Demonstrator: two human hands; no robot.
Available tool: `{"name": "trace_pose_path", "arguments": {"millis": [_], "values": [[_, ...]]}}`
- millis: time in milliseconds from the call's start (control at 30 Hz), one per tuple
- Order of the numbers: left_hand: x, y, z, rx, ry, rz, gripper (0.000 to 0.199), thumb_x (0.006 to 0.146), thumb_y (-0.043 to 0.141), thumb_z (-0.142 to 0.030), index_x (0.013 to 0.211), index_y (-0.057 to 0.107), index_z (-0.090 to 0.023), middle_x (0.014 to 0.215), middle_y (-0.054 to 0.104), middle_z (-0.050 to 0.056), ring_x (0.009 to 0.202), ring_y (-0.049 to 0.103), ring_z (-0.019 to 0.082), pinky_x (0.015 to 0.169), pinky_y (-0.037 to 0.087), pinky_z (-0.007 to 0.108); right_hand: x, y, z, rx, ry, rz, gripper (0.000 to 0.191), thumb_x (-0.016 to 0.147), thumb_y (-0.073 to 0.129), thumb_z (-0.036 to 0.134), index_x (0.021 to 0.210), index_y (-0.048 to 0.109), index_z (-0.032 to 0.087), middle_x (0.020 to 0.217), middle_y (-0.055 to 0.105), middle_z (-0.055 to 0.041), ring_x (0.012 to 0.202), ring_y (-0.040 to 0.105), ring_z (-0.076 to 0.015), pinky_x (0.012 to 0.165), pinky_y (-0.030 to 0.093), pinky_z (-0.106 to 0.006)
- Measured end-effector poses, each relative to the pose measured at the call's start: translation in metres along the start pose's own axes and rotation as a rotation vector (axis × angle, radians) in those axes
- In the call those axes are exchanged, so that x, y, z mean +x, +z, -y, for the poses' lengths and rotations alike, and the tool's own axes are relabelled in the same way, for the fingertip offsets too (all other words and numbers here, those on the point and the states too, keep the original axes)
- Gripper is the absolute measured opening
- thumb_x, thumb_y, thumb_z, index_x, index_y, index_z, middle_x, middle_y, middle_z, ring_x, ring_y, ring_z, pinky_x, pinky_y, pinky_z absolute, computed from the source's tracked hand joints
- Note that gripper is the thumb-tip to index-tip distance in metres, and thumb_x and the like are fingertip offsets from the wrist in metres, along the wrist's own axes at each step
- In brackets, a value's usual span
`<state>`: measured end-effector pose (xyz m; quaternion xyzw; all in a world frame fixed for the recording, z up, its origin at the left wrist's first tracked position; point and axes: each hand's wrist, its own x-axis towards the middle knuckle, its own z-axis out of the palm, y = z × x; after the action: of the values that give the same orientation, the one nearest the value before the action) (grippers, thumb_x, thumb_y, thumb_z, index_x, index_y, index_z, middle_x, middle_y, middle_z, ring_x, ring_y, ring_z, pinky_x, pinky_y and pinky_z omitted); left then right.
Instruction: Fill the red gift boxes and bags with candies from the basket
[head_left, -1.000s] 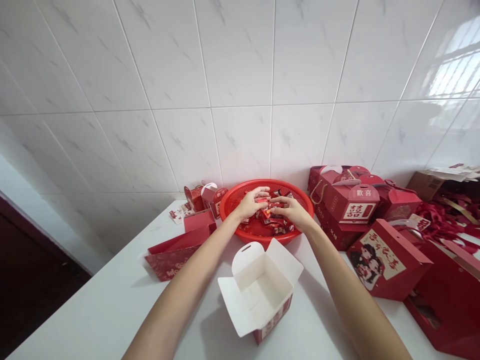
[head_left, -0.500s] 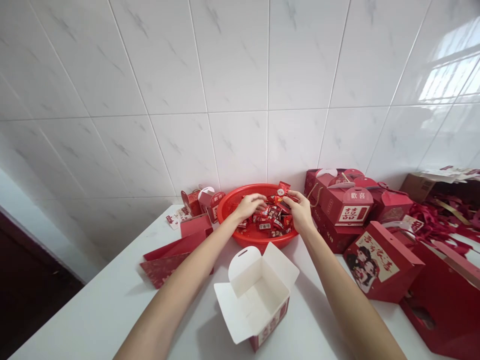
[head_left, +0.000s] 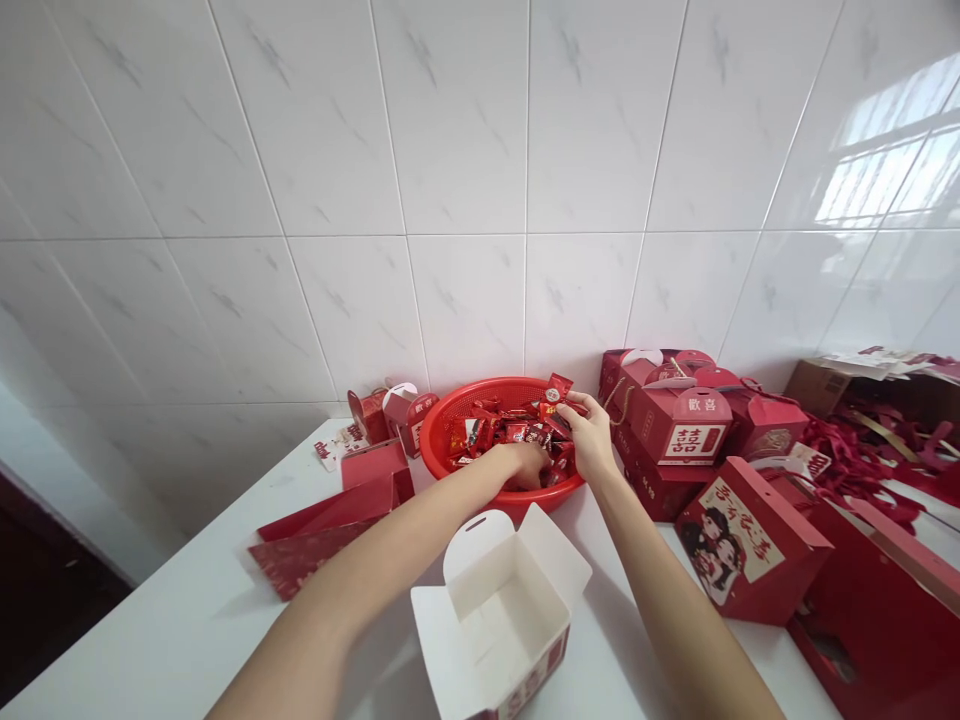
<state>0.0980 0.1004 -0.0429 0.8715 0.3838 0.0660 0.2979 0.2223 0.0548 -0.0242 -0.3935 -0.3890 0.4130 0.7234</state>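
Observation:
My left hand (head_left: 529,466) reaches down into the front of a red plastic basket (head_left: 436,450), its fingers hidden among the wrapped candies (head_left: 487,428). Over the basket's right side, my right hand (head_left: 589,436) pinches red-wrapped candies (head_left: 558,390) between thumb and fingers; exactly how many it holds I cannot make out. In front of the basket, between my forearms, stands an open gift box (head_left: 499,610) with white inner walls and its flaps spread. Nothing shows inside it.
Closed red gift boxes (head_left: 694,425) are stacked right of the basket, with a larger red box (head_left: 750,545) before them. A red box lying open (head_left: 322,540) and small boxes stand left. A cardboard carton (head_left: 817,388) and red ribbons are at far right. A tiled wall (head_left: 465,300) backs the table.
My left hand has moved right and down into the candies. My right hand still holds candies at the basket's right side. The camera view has shifted slightly.

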Motion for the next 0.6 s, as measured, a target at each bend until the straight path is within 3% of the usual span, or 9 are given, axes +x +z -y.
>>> {"name": "trace_pose_path", "arguments": {"millis": [133, 233, 333, 467, 600], "values": [[-0.015, -0.023, 0.017, -0.099, -0.045, -0.130, 0.025, 0.040, 0.076, -0.004, 0.044, 0.058, -0.020, 0.044, 0.051, 0.000, 0.056, 0.057, 0.024, 0.064, 0.045, 0.035, 0.000, 0.001, 0.001, 0.009, -0.006, -0.007, 0.034, 0.057, 0.074, 0.031, 0.087, 0.064, 0.021, 0.080, 0.070, -0.0008, 0.074, 0.066, -0.0185, 0.068, 0.055, -0.032], [-0.028, -0.041, 0.023, -0.229, -0.045, -0.272, 0.014, 0.056, 0.079, -0.021, 0.065, 0.069, -0.019, 0.060, 0.063, 0.002, 0.060, 0.058, 0.020, 0.063, 0.045, 0.032, 0.000, 0.002, 0.001, 0.019, -0.003, -0.007, 0.032, 0.057, 0.074, 0.031, 0.086, 0.064, 0.021, 0.080, 0.070, -0.0009, 0.073, 0.066, -0.0191, 0.068, 0.055, -0.032], [-0.035, -0.049, 0.021, -0.398, -0.012, -0.376, 0.029, 0.067, 0.078, -0.038, 0.085, 0.071, -0.017, 0.077, 0.069, 0.003, 0.067, 0.060, 0.017, 0.065, 0.047, 0.030, -0.001, 0.003, 0.002, 0.024, 0.007, -0.009, 0.032, 0.056, 0.074, 0.031, 0.085, 0.063, 0.021, 0.080, 0.070, -0.0007, 0.073, 0.066, -0.0187, 0.068, 0.055, -0.032], [-0.039, -0.049, 0.013, -0.754, 0.027, -0.436, 0.040, 0.059, 0.087, -0.038, 0.088, 0.070, -0.015, 0.085, 0.071, 0.005, 0.076, 0.064, 0.017, 0.072, 0.050, 0.031, -0.003, 0.002, 0.004, 0.023, 0.033, 0.005, 0.034, 0.056, 0.075, 0.032, 0.086, 0.063, 0.021, 0.080, 0.070, -0.0002, 0.071, 0.066, -0.0178, 0.067, 0.056, -0.032], [-0.040, -0.047, 0.010, -0.826, 0.063, -0.462, 0.043, 0.056, 0.090, -0.033, 0.088, 0.070, -0.014, 0.087, 0.072, 0.004, 0.082, 0.065, 0.019, 0.081, 0.050, 0.035, -0.005, 0.002, 0.005, 0.019, 0.048, 0.007, 0.032, 0.057, 0.074, 0.031, 0.086, 0.065, 0.019, 0.078, 0.070, 0.0005, 0.066, 0.065, -0.0156, 0.064, 0.054, -0.029]]}}
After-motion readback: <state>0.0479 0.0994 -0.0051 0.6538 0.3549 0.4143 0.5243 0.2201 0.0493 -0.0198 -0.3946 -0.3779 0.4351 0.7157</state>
